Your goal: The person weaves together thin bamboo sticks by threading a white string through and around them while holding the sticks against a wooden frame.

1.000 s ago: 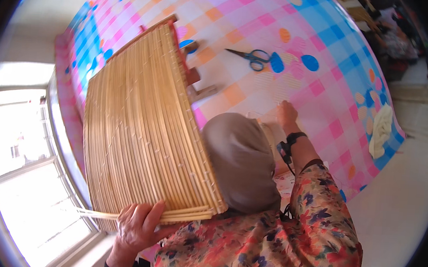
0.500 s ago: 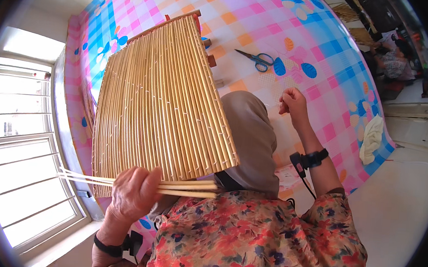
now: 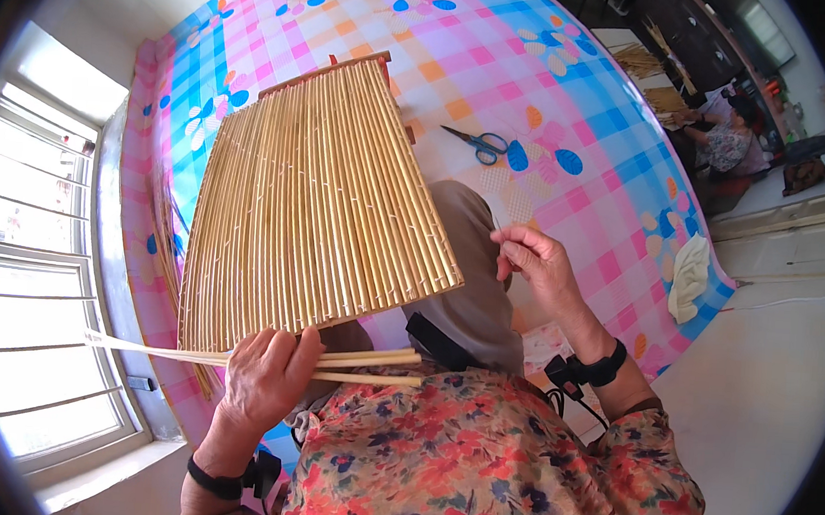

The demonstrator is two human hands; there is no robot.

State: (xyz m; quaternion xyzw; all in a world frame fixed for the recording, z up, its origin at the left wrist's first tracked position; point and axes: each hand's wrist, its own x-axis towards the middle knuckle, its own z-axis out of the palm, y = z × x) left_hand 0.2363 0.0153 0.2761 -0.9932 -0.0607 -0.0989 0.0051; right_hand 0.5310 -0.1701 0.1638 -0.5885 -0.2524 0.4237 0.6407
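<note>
A panel of golden stalks (image 3: 311,203), bound side by side with pale stitches, slopes up and away from my lap. At its near edge my left hand (image 3: 268,374) is closed round several loose pale stalks (image 3: 372,358), which stick out on both sides of the fist. To the right of the panel, beside my knee, my right hand (image 3: 538,266) pinches thumb and fingers together. Something thin and whitish shows near the fingertips, too fine to name. Blue-handled scissors (image 3: 482,146) lie beyond that hand, apart from it.
A checked, flower-patterned sheet (image 3: 607,209) covers the surface around me. A cream cloth (image 3: 689,277) lies at its right edge. More long stalks (image 3: 168,260) rest on the left, by the barred window (image 3: 41,232). Another person (image 3: 726,146) sits at the far right.
My right hand has come nearer and turned, with its fingers pointing left toward the panel. The left hand keeps its grip on the stalks. The whole view has shifted slightly.
</note>
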